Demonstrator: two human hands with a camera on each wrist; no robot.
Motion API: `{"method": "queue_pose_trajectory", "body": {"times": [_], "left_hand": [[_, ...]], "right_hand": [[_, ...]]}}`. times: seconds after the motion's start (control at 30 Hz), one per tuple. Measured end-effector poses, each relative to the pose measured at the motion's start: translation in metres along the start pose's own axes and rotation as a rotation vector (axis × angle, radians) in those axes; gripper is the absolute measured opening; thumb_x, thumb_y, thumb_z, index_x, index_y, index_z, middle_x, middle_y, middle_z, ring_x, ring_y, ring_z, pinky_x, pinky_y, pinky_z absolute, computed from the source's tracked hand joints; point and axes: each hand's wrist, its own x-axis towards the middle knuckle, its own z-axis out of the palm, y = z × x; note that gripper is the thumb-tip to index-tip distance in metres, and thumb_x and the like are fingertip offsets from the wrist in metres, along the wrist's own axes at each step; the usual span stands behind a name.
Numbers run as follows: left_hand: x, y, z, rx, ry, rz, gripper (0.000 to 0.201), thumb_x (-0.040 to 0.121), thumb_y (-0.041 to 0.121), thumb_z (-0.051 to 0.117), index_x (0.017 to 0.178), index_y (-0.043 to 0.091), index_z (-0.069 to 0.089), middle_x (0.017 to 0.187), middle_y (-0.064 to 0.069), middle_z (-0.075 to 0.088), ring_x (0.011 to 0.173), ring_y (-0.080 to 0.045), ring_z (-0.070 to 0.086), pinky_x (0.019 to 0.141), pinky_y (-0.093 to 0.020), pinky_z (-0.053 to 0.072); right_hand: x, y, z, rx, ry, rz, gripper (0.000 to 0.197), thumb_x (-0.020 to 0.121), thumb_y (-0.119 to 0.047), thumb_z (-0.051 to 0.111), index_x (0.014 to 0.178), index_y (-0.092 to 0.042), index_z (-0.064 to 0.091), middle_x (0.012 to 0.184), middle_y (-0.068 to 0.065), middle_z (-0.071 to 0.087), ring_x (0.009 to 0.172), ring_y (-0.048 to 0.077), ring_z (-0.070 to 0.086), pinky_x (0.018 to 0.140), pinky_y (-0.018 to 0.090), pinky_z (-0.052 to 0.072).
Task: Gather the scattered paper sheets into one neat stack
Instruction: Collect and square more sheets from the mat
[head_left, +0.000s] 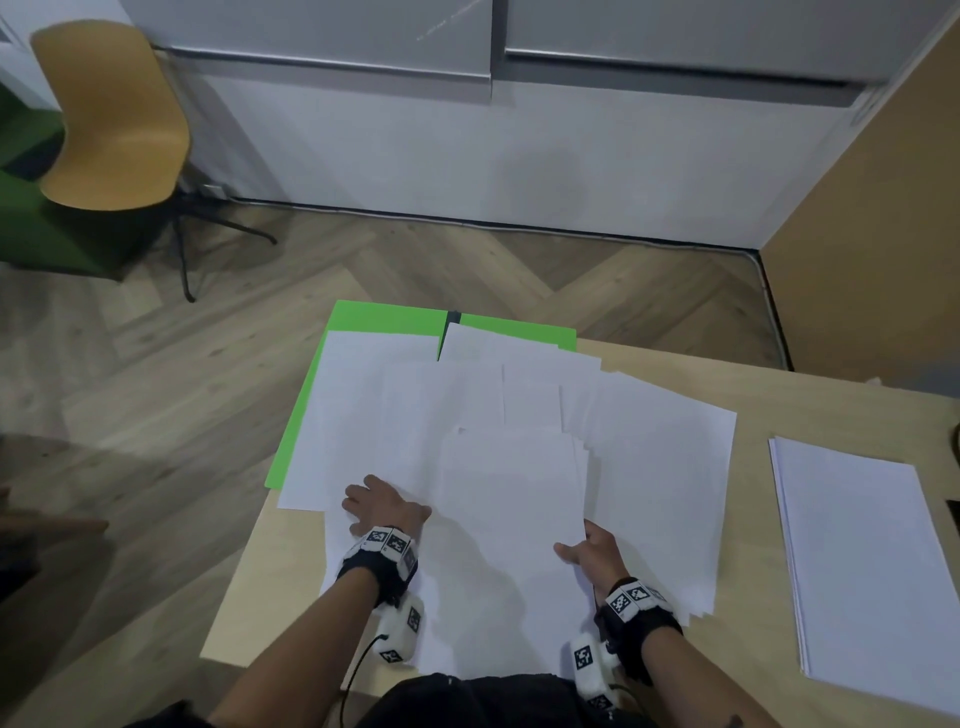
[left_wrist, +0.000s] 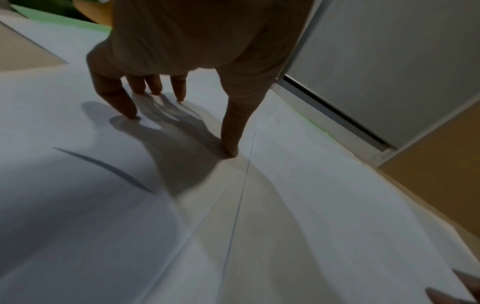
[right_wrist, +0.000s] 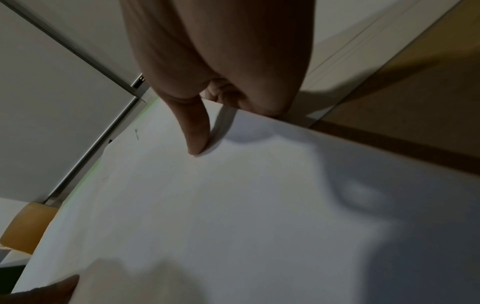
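Several white paper sheets (head_left: 415, 415) lie fanned and overlapping across the wooden table (head_left: 753, 395), partly over green sheets (head_left: 384, 317). My right hand (head_left: 587, 553) pinches the near right edge of a small bundle of sheets (head_left: 514, 493), thumb (right_wrist: 197, 131) on top and fingers underneath. That bundle is tilted up above the spread. My left hand (head_left: 382, 506) presses down on the loose sheets (left_wrist: 285, 185) at the left with straight fingertips (left_wrist: 231, 144), beside the bundle's left edge.
A separate neat stack of white paper (head_left: 867, 561) sits at the table's right side. A yellow chair (head_left: 114, 119) stands on the wood floor at far left. A brown panel (head_left: 872, 218) rises at the right, and the table's left edge (head_left: 239, 577) is close.
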Motion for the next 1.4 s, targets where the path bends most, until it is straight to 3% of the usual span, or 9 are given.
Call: {"method": "queue_pose_trajectory", "body": {"times": [0.17, 0.33, 0.5, 0.6, 0.7, 0.8, 1.0, 1.2, 1.4], "left_hand": [[0.007, -0.003, 0.002, -0.118, -0.008, -0.036, 0.097, 0.063, 0.019, 0.089, 0.133, 0.005, 0.023, 0.133, -0.019, 0.029, 0.122, -0.037, 0.035, 0.095, -0.045, 0.044], [0.009, -0.01, 0.004, -0.161, -0.018, -0.029, 0.079, 0.068, 0.017, 0.086, 0.124, 0.004, 0.032, 0.126, -0.018, 0.045, 0.124, -0.038, 0.037, 0.096, -0.049, 0.041], [0.005, -0.003, 0.001, -0.054, 0.025, -0.034, 0.07, 0.064, 0.025, 0.088, 0.115, 0.006, 0.044, 0.126, -0.017, 0.034, 0.12, -0.035, 0.033, 0.093, -0.049, 0.045], [0.003, -0.002, 0.002, -0.093, 0.032, -0.018, 0.08, 0.065, 0.017, 0.088, 0.124, 0.007, 0.035, 0.13, -0.018, 0.03, 0.119, -0.037, 0.035, 0.083, -0.043, 0.046], [0.006, -0.005, 0.003, -0.159, 0.024, -0.019, 0.088, 0.064, 0.013, 0.089, 0.13, 0.005, 0.029, 0.132, -0.017, 0.031, 0.117, -0.04, 0.039, 0.087, -0.047, 0.047], [0.009, -0.009, 0.006, -0.183, 0.007, -0.037, 0.078, 0.067, 0.012, 0.087, 0.124, 0.004, 0.034, 0.126, -0.019, 0.043, 0.12, -0.04, 0.041, 0.096, -0.051, 0.043], [0.001, -0.005, 0.011, -0.087, 0.014, -0.041, 0.045, 0.075, 0.019, 0.077, 0.114, 0.013, 0.056, 0.125, -0.012, 0.037, 0.12, -0.032, 0.032, 0.092, -0.043, 0.039], [-0.001, -0.003, 0.007, -0.097, 0.069, -0.066, 0.086, 0.065, 0.022, 0.088, 0.128, 0.009, 0.031, 0.13, -0.017, 0.031, 0.118, -0.038, 0.037, 0.092, -0.047, 0.042], [0.009, -0.011, 0.012, -0.167, 0.03, -0.05, 0.08, 0.065, 0.021, 0.087, 0.122, 0.004, 0.034, 0.124, -0.016, 0.048, 0.123, -0.035, 0.037, 0.096, -0.048, 0.039]], "right_hand": [[-0.004, -0.004, 0.001, 0.07, 0.012, 0.022, 0.032, 0.075, 0.024, 0.055, 0.1, 0.007, 0.067, 0.093, 0.012, 0.069, 0.084, 0.026, 0.062, 0.068, 0.025, 0.051], [-0.006, -0.004, 0.002, 0.09, 0.033, 0.001, 0.018, 0.077, 0.019, 0.061, 0.089, 0.007, 0.065, 0.082, 0.011, 0.065, 0.076, 0.025, 0.059, 0.059, 0.02, 0.052], [-0.009, -0.003, 0.002, 0.116, 0.036, -0.027, 0.027, 0.079, 0.017, 0.067, 0.103, 0.005, 0.069, 0.092, 0.012, 0.072, 0.076, 0.021, 0.067, 0.057, 0.015, 0.054], [-0.007, -0.003, 0.0, 0.095, 0.084, -0.06, 0.029, 0.081, 0.017, 0.066, 0.105, 0.0, 0.068, 0.096, 0.008, 0.071, 0.084, 0.021, 0.065, 0.058, 0.01, 0.051], [0.0, -0.004, -0.012, 0.101, 0.175, -0.086, 0.029, 0.082, 0.014, 0.066, 0.105, -0.003, 0.067, 0.099, 0.006, 0.07, 0.09, 0.023, 0.064, 0.072, 0.02, 0.052], [0.012, -0.001, -0.031, 0.058, 0.268, -0.103, 0.024, 0.08, 0.01, 0.068, 0.099, -0.004, 0.068, 0.1, 0.012, 0.072, 0.089, 0.024, 0.063, 0.086, 0.033, 0.051], [0.011, 0.002, -0.041, 0.056, 0.286, -0.108, 0.023, 0.079, 0.015, 0.067, 0.097, 0.0, 0.068, 0.091, 0.009, 0.069, 0.077, 0.02, 0.062, 0.062, 0.019, 0.05], [0.013, 0.009, -0.036, 0.05, 0.251, -0.116, 0.022, 0.079, 0.013, 0.068, 0.098, 0.002, 0.068, 0.093, 0.01, 0.07, 0.08, 0.021, 0.062, 0.068, 0.023, 0.051], [0.011, 0.01, -0.029, 0.022, 0.22, -0.136, 0.022, 0.078, 0.011, 0.07, 0.095, -0.003, 0.069, 0.092, 0.009, 0.073, 0.08, 0.021, 0.065, 0.07, 0.025, 0.052]]}}
